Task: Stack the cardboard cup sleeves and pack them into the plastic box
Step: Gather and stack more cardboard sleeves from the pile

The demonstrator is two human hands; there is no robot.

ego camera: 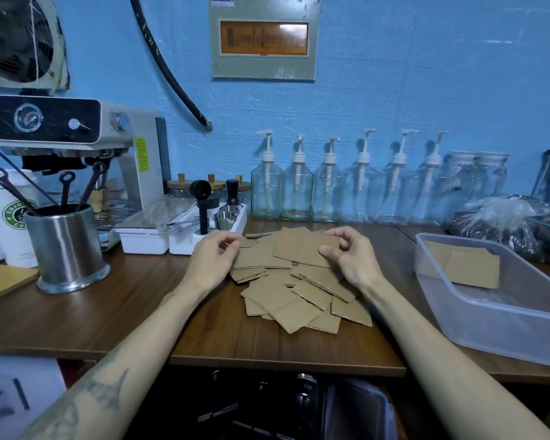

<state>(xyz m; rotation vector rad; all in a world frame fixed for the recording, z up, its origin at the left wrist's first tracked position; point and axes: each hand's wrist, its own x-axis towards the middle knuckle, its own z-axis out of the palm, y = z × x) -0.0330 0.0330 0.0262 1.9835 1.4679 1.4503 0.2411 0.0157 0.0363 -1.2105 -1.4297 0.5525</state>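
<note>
1. Blue-painted wall behind, and under it a dark brown wooden counter [115, 312] where the person stands working; only the head view shows this.
2. On the counter's middle lies a loose, fanned-out heap of flat brown cardboard cup sleeves [299, 300], overlapping every which way, not yet squared into a stack.
3. Over the far side of the heap the left hand [215, 252] has its fingers curled down at the edge of the sleeves; whether it actually pinches one I cannot tell.
4. Opposite it, the right hand [351, 252] grips the top sleeve [302, 247] at its right end, thumb on the upper face and fingers curled at the far edge.
5. To the right stands a clear rectangular plastic box [502, 325], open-topped, just apart from the heap. Inside, against its far end, rest a few packed sleeves [472, 268] leaning on one another; most of the box floor shows bare.
6. I judge the job barely begun: a small batch is packed, the bulk remains on the counter to be gathered, squared and carried over.
7. Other containers: a steel utensil pot [67, 249] holding dark long-handled tools at left, a white tray [185, 242] with small metal cups, and a row of clear, seemingly empty pump bottles [331, 185] along the wall.
</note>
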